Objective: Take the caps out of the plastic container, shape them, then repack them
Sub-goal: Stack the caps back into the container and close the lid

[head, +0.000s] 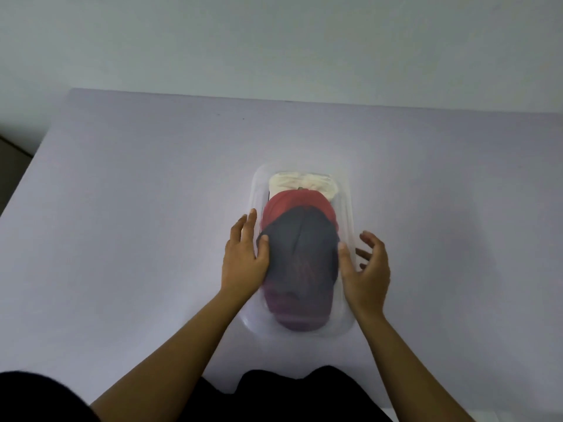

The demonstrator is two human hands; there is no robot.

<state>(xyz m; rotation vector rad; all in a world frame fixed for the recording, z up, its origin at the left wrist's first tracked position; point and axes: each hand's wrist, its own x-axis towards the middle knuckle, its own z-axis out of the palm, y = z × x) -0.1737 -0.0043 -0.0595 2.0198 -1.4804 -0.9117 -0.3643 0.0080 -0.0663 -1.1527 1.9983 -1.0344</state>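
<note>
You are reaching both hands to the clear plastic container [347,205], which is sitting on the pale surface [137,193] straight in front of you, its long side running away from you. Three caps are lying stacked inside it, overlapping from far to near. A cream cap [304,181] is lying at the far end, a red cap [292,204] is partly covering it, and a dark blue cap [300,248] is sitting on top, nearest you. Its brim [292,312] is pointing toward you and showing purplish through the container's near wall.

Your left hand [243,257] is lying along the container's left side with its fingers held straight outside the wall, while its thumb [262,243] is touching the left edge of the dark blue cap. Your right hand [367,272] is held at the right side. Its thumb [342,251] is resting against the cap's right edge, and its fingers are spreading loosely, slightly bent, just outside the wall and closing on nothing. Neither hand is gripping the cap. Your dark clothing [274,397] is showing at the near edge, below your forearms.
</note>
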